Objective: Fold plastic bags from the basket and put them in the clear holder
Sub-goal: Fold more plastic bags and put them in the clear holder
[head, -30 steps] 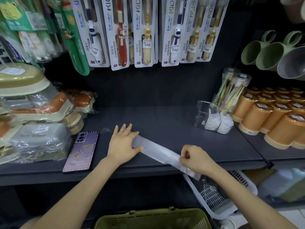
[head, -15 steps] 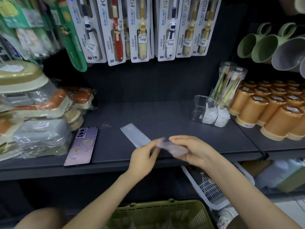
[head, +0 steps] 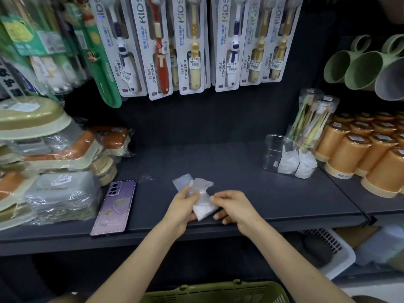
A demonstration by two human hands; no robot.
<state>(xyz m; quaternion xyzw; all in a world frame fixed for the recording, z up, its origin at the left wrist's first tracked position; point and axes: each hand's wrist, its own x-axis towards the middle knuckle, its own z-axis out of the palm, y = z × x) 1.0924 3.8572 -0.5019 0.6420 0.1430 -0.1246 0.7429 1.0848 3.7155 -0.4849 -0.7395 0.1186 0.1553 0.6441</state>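
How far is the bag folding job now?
Done: folded bags sit in the holder. In hand: the left hand and right hand grip one bag, partly folded, over the shelf. Left: finish the folds and put it in the holder. Whether the basket holds more bags cannot be seen.

1. The plastic bag (head: 203,207) is no longer a long flat strip across the shelf (head: 284,204). It is now doubled over into a short wad near the shelf's front edge.
2. The left hand (head: 182,207), which earlier pressed flat on the strip's far end, now grips the bag.
3. The right hand (head: 235,206) has moved in from the front edge and pinches the bag just beside the left hand.
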